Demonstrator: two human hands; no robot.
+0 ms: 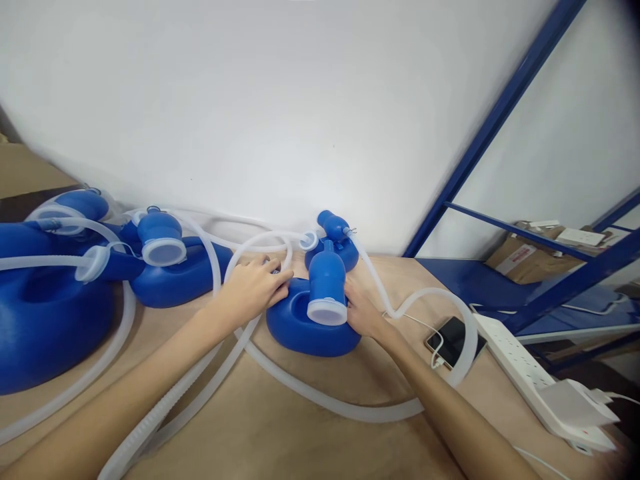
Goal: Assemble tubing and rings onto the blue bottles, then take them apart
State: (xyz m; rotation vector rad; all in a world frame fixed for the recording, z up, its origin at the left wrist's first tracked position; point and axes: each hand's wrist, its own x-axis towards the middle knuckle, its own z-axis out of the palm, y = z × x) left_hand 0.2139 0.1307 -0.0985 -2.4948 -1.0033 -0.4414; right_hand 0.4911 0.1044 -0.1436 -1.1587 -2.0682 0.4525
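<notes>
A blue plastic bottle (314, 337) lies on the table in the middle. On its top sits a blue funnel-shaped part (327, 279) with a translucent lid. My left hand (259, 285) is at the bottle's left side, fingers curled, near the white hose (320, 402); what its fingertips hold is hidden. My right hand (361, 309) is closed against the right side of the bottle and the funnel-shaped part, its fingertips partly hidden behind them. Just behind stands another blue bottle (345, 255) with a hose attached.
More blue bottles (50, 333) with looping hoses crowd the left. A phone (454, 340) with a cable and a white power strip (525, 373) lie at the right on the wooden table (240, 413). Beyond is a blue metal rack (480, 130) with a cardboard box (530, 259).
</notes>
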